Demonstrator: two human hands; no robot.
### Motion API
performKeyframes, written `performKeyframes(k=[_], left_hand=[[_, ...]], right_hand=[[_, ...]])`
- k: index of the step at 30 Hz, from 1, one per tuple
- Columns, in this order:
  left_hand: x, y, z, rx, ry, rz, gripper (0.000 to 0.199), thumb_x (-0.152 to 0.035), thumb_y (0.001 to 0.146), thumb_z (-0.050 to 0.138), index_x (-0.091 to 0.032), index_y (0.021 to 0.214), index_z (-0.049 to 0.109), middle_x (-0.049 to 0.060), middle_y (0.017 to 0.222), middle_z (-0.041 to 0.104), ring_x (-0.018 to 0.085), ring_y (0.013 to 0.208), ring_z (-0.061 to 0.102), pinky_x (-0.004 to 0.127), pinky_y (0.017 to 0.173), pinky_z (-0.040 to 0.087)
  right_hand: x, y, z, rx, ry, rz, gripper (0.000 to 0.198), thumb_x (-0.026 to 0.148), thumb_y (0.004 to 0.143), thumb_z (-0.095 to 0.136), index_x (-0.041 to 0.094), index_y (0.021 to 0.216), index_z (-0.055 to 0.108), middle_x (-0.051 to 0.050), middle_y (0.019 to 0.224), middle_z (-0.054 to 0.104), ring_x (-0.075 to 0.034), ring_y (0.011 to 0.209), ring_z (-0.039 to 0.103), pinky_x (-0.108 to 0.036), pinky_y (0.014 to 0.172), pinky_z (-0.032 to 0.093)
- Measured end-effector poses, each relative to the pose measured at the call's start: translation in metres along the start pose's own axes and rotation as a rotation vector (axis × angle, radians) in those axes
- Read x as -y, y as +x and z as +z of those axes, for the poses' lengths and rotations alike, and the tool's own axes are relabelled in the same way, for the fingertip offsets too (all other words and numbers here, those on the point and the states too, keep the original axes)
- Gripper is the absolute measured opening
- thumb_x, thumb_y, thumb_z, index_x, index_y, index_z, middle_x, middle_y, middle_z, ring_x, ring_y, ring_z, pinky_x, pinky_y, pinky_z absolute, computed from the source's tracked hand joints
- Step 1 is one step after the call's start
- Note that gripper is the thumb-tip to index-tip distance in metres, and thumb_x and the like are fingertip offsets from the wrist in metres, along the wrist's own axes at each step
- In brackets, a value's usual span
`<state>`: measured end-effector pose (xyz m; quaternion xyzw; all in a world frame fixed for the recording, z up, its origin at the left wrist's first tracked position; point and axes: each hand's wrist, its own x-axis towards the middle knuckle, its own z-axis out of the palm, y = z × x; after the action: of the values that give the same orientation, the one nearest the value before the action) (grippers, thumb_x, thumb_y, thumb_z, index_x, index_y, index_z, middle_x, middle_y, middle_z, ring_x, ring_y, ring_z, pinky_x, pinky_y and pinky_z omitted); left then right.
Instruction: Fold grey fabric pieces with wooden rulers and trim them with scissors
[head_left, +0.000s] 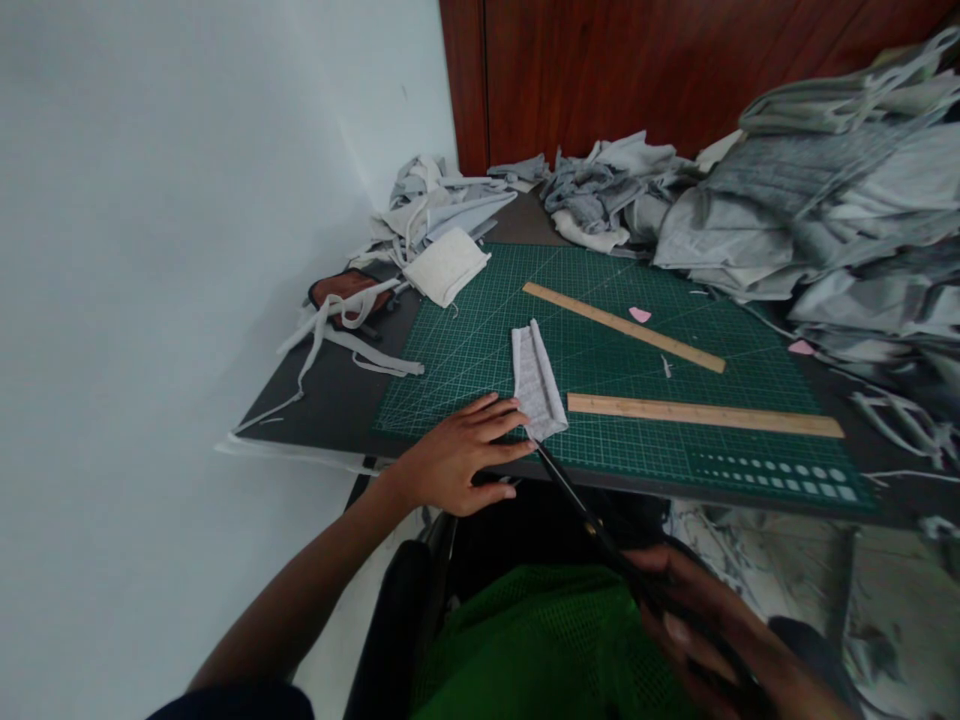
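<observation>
On the surface [330,385] we are seeing the mat [465,350]; on it, the cloth [536,375] is lying. To the cloth's right, two rulers [705,413] are lying, one behind the other. Our left hand [469,455] is resting at the cloth's near-left corner; our right hand [705,610] is holding scissors [589,522] before the surface. A swatch [448,265] is overlapping the mat's back-left corner, a pouch [345,292] is sitting left of it, and a heap [795,200] is standing back right.
</observation>
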<state>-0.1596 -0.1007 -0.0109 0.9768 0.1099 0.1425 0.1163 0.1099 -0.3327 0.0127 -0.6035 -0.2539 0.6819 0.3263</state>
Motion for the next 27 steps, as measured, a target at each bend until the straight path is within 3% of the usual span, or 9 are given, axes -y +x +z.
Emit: performKeyframes(k=[4, 12, 19, 27], left_hand=[[0.000, 0.001, 0.000, 0.004, 0.001, -0.003, 0.051, -0.048, 0.096, 0.063, -0.022, 0.140, 0.060, 0.014, 0.151, 0.054, 0.034, 0.148, 0.042, 0.058, 0.124, 0.029], [0.000, 0.001, 0.000, -0.005, 0.017, 0.007, 0.050, -0.047, 0.097, 0.061, -0.022, 0.140, 0.060, 0.014, 0.150, 0.055, 0.034, 0.147, 0.042, 0.058, 0.123, 0.030], [0.000, 0.000, -0.001, 0.005, 0.016, 0.002, 0.050, -0.048, 0.098, 0.060, -0.022, 0.141, 0.059, 0.014, 0.151, 0.054, 0.035, 0.147, 0.042, 0.058, 0.123, 0.030], [0.000, -0.001, 0.000, 0.004, -0.003, 0.001, 0.049, -0.047, 0.097, 0.062, -0.021, 0.139, 0.062, 0.015, 0.151, 0.054, 0.035, 0.148, 0.041, 0.059, 0.124, 0.029]], right_hand=[[-0.003, 0.001, 0.001, 0.005, -0.024, -0.010, 0.060, 0.066, 0.079, 0.076, 0.033, 0.127, 0.065, 0.000, 0.076, 0.064, -0.011, 0.045, 0.052, -0.023, 0.044, 0.048], [-0.001, 0.002, 0.008, 0.017, -0.002, -0.001, 0.060, 0.067, 0.081, 0.075, 0.031, 0.127, 0.063, 0.003, 0.075, 0.061, -0.008, 0.045, 0.045, -0.022, 0.045, 0.044], [-0.001, 0.005, 0.013, 0.043, 0.017, 0.002, 0.064, 0.070, 0.080, 0.074, 0.030, 0.128, 0.057, 0.003, 0.081, 0.062, -0.004, 0.046, 0.035, -0.017, 0.044, 0.030], [-0.001, 0.005, 0.011, 0.064, 0.011, -0.010, 0.053, 0.066, 0.084, 0.072, 0.032, 0.124, 0.063, 0.004, 0.072, 0.058, -0.008, 0.046, 0.044, -0.020, 0.045, 0.041]])
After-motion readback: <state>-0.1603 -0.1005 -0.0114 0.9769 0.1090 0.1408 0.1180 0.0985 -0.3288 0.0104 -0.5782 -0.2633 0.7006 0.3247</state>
